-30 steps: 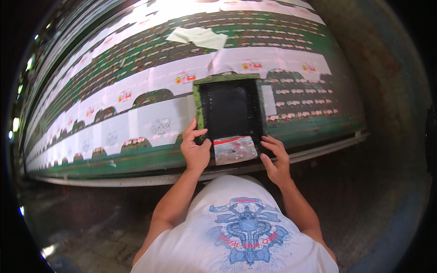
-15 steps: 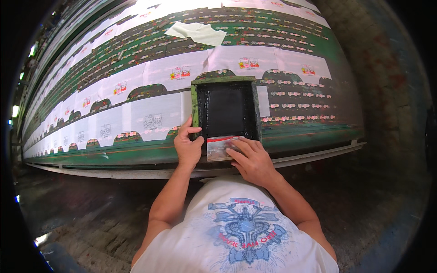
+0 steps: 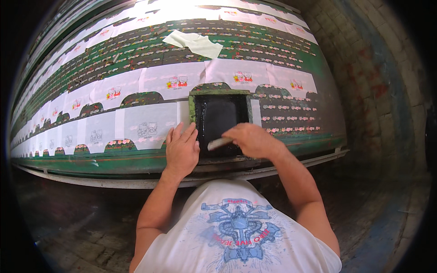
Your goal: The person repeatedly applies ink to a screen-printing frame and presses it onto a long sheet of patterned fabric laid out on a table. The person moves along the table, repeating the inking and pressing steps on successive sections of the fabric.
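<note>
A screen-printing frame (image 3: 193, 109) with green and dark wooden edges lies on the long table near me, its mesh smeared with black ink. My left hand (image 3: 181, 152) rests against the frame's left edge, its fingers stretched out and slightly apart. In my right hand (image 3: 252, 140) is a squeegee (image 3: 219, 144), held tilted over the near part of the mesh. White fabric shows from under the frame on both sides. To the left lies a white fabric piece (image 3: 150, 116) with a grey outline print of two cartoon figures.
Rows of white fabric pieces (image 3: 111, 88) with coloured prints run along the green table (image 3: 136, 160). A loose crumpled cloth (image 3: 193, 43) lies farther back. A metal rail (image 3: 109, 182) borders the table's near edge, with a brick-paved floor (image 3: 364, 86) at the right.
My right hand has lifted and turned the squeegee from flat at the frame's near end to over the mesh. My left fingers have straightened along the frame's edge. The view has shifted slightly.
</note>
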`<control>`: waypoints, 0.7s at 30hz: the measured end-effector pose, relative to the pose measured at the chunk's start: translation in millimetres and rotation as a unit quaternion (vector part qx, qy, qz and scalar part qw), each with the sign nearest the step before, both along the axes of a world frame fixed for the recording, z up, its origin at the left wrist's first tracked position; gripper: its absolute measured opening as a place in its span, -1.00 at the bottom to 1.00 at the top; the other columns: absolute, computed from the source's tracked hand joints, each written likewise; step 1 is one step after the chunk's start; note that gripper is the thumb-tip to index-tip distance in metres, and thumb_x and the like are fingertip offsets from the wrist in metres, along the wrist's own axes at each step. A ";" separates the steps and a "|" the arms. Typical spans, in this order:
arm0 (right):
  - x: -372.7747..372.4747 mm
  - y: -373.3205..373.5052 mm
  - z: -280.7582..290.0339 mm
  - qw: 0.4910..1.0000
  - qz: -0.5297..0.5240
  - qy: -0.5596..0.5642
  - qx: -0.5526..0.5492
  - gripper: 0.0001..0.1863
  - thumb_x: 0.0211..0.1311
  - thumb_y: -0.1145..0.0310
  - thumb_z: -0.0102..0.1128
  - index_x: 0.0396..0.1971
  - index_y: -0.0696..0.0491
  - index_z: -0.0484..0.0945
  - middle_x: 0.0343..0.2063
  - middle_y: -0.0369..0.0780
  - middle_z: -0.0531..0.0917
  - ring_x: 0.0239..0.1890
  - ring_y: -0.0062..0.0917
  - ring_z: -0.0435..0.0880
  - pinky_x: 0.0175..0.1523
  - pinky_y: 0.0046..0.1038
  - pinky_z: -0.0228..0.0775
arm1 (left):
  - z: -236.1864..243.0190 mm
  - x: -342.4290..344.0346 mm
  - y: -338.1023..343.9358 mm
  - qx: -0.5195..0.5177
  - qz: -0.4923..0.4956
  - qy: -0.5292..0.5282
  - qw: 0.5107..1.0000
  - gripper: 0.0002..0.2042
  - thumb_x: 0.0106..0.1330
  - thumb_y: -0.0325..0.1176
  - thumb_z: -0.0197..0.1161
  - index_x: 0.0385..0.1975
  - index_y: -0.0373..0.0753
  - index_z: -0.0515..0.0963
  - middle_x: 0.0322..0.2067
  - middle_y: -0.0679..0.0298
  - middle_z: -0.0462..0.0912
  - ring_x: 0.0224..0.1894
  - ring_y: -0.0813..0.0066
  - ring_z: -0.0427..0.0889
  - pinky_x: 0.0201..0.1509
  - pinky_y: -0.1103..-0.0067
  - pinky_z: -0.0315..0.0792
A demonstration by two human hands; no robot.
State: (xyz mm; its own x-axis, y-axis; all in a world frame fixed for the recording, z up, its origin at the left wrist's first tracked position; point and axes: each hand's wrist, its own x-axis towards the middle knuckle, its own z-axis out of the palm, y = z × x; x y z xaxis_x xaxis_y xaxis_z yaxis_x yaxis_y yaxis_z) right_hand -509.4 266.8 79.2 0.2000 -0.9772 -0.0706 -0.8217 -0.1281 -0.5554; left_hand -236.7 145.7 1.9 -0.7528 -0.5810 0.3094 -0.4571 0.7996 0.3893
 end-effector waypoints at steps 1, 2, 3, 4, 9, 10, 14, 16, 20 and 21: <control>-7.5 -12.3 0.6 1.000 -0.012 0.003 -0.018 -0.59 0.30 0.60 0.36 0.15 0.12 0.78 0.03 0.00 0.85 0.14 -0.02 0.80 0.28 -0.03 0.64 | 1.6 0.8 -1.9 -0.005 -0.007 -0.007 1.000 -0.58 0.44 -0.38 0.37 0.26 -0.32 0.74 0.44 0.12 0.65 0.52 -0.05 0.47 0.70 -0.09 0.20; -15.5 -24.3 0.2 0.999 -0.024 0.007 -0.037 -0.61 0.31 0.59 0.34 0.14 0.11 0.78 0.02 0.02 0.85 0.14 0.00 0.80 0.28 -0.02 0.63 | 3.5 0.4 -3.8 -0.011 -0.015 -0.014 1.000 -0.59 0.43 -0.39 0.36 0.25 -0.32 0.74 0.43 0.14 0.66 0.51 -0.03 0.49 0.70 -0.10 0.19; -22.0 -36.7 -2.8 0.998 -0.036 0.008 -0.055 -0.62 0.32 0.58 0.33 0.12 0.11 0.78 0.01 0.03 0.85 0.15 0.01 0.80 0.29 -0.01 0.63 | 5.7 -0.5 -6.2 -0.014 -0.017 -0.019 1.000 -0.59 0.41 -0.40 0.36 0.23 -0.32 0.75 0.42 0.14 0.67 0.50 0.00 0.50 0.71 -0.10 0.18; -27.3 -48.7 -5.8 0.995 -0.057 0.023 -0.078 -0.61 0.31 0.59 0.32 0.13 0.11 0.78 0.01 0.02 0.85 0.15 0.01 0.80 0.29 -0.01 0.63 | 9.5 -1.8 -7.4 -0.016 -0.021 -0.026 0.999 -0.60 0.39 -0.41 0.36 0.22 -0.32 0.75 0.40 0.15 0.68 0.48 0.03 0.52 0.72 -0.09 0.18; -37.3 -77.7 -19.4 0.978 -0.126 0.051 -0.160 -0.53 0.23 0.64 0.28 0.15 0.10 0.78 0.02 -0.02 0.86 0.15 -0.01 0.80 0.32 -0.01 0.62 | 8.0 -2.6 -11.4 -0.006 -0.035 -0.025 0.999 -0.59 0.32 -0.51 0.33 0.18 -0.32 0.74 0.38 0.14 0.68 0.41 0.05 0.57 0.72 -0.11 0.15; -34.9 -74.2 -23.5 0.980 -0.107 0.059 -0.154 -0.49 0.25 0.71 0.24 0.19 0.07 0.78 0.01 -0.02 0.84 0.12 0.03 0.77 0.28 -0.01 0.60 | 7.4 -2.3 -11.7 -0.006 -0.035 -0.028 0.999 -0.59 0.32 -0.52 0.33 0.18 -0.33 0.74 0.39 0.14 0.67 0.41 0.06 0.58 0.72 -0.12 0.14; -3.0 -41.0 -31.8 0.978 -0.091 0.081 -0.169 -0.41 0.12 0.69 0.26 0.21 0.06 0.77 0.04 -0.08 0.80 0.03 -0.05 0.72 0.18 -0.04 0.54 | 3.8 -1.4 -11.7 0.002 -0.030 -0.030 0.999 -0.57 0.31 -0.53 0.33 0.20 -0.33 0.73 0.41 0.16 0.65 0.41 0.08 0.58 0.73 -0.14 0.12; 17.4 -19.8 -29.5 0.978 -0.089 0.076 -0.175 -0.41 0.11 0.67 0.29 0.21 0.06 0.77 0.04 -0.08 0.80 0.02 -0.08 0.72 0.17 -0.04 0.52 | 4.9 -1.5 -10.7 0.007 -0.027 -0.031 0.999 -0.56 0.31 -0.53 0.33 0.22 -0.33 0.72 0.41 0.17 0.65 0.41 0.07 0.57 0.74 -0.14 0.10; 47.1 23.8 -32.9 0.976 -0.098 0.077 -0.179 -0.42 0.09 0.64 0.33 0.19 0.06 0.77 0.05 -0.10 0.79 0.05 -0.12 0.74 0.16 -0.08 0.53 | 1.2 -0.6 -5.3 0.009 -0.017 -0.009 1.000 -0.55 0.34 -0.52 0.34 0.25 -0.33 0.72 0.42 0.19 0.65 0.42 0.06 0.56 0.75 -0.16 0.08; 54.0 32.2 -32.9 0.976 -0.104 0.072 -0.178 -0.42 0.09 0.64 0.33 0.19 0.06 0.77 0.05 -0.10 0.79 0.07 -0.12 0.75 0.15 -0.08 0.53 | -1.4 -0.9 -4.6 0.007 -0.009 0.001 1.000 -0.56 0.35 -0.52 0.35 0.25 -0.33 0.72 0.43 0.17 0.64 0.42 0.04 0.57 0.75 -0.13 0.09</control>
